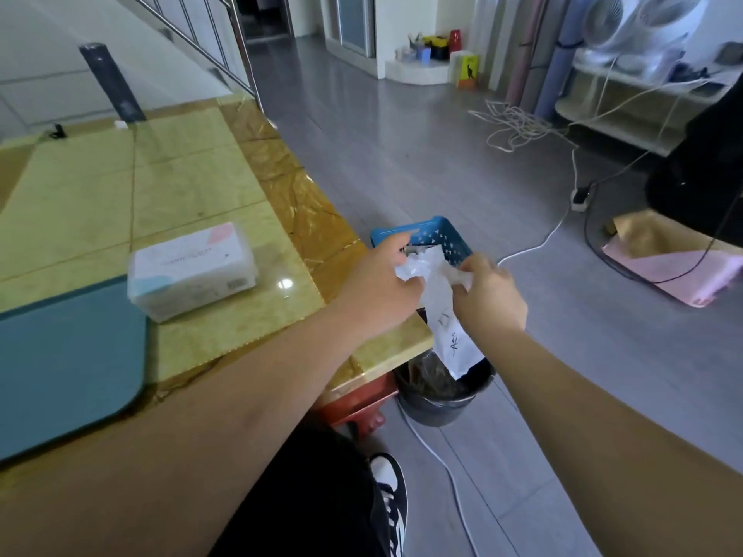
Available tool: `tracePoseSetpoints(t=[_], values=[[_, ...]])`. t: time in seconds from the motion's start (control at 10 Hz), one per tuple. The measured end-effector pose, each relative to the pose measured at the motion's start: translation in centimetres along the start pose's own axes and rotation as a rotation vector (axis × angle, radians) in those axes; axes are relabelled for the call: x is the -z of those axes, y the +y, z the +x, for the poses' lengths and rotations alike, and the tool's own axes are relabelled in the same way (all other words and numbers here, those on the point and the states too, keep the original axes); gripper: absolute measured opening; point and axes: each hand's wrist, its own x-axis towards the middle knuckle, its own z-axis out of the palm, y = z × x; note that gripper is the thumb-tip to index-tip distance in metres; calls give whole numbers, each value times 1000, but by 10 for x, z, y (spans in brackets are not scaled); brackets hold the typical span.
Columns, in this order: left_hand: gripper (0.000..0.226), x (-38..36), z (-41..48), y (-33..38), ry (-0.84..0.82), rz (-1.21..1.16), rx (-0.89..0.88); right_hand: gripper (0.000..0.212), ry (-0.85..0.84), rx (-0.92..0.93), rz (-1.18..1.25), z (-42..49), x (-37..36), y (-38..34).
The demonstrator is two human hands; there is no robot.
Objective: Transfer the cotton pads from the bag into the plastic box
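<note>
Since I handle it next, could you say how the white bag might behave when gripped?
Probably floppy: the white bag crumples between the left hand and right hand and hangs limp below. Likely light, as a mere pinch carries it.

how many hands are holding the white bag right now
2: the left hand pinches the white bag at its crumpled top; the right hand grips it beside that, above the black bin.

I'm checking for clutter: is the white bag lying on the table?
No, the left hand and right hand hold the white bag in the air beyond the table edge, above the dark bin.
</note>
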Motion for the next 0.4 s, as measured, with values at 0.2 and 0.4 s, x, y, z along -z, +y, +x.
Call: tracePoseSetpoints(t=[0.2,0.4], values=[[63,26,-10,-10,-4,-49,21,68,-203,-110,-31,-4,-15,5],[57,75,-40,-14,75,-9,-33,51,-55,19,194,-9,14,-49]])
